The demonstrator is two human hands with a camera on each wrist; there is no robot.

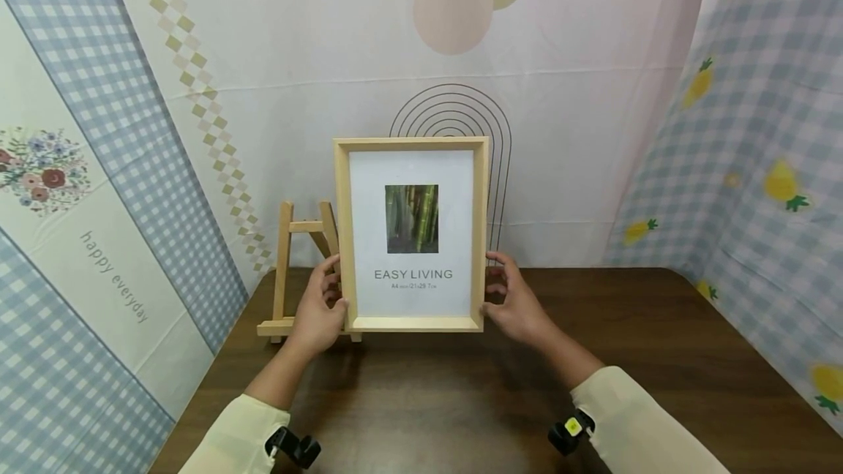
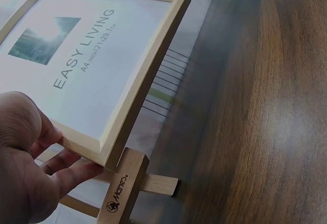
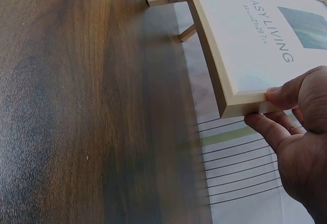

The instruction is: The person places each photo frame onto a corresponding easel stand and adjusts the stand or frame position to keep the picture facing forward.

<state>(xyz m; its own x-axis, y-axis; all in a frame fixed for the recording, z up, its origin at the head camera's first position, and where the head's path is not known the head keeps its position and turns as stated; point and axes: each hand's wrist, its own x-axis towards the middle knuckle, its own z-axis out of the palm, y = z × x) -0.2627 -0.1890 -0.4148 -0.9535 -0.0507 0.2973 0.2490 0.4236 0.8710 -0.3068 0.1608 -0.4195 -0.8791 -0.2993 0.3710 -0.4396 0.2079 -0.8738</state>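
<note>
A light wooden picture frame [image 1: 413, 325] is held upright above the table, its white insert reading "EASY LIVING" round a small bamboo photo. My left hand [image 1: 321, 307] grips its lower left side, thumb on the front and fingers toward the back. On the opposite side my right hand [image 1: 516, 303] pinches the lower right edge the same way, as the right wrist view shows at the frame corner [image 3: 240, 104]. Behind and left of the picture frame stands a small wooden easel [image 1: 282, 262], partly hidden by it and by my left hand. The easel's ledge [image 2: 122, 188] carries a printed logo.
The dark brown wooden table [image 1: 421, 401] reaches back to a white patterned cloth [image 1: 316, 20]. Checked cloth hangs at the left [image 1: 178, 254] and a pineapple-printed cloth [image 1: 744, 167] at the right. Both sleeves have black straps with wrist devices.
</note>
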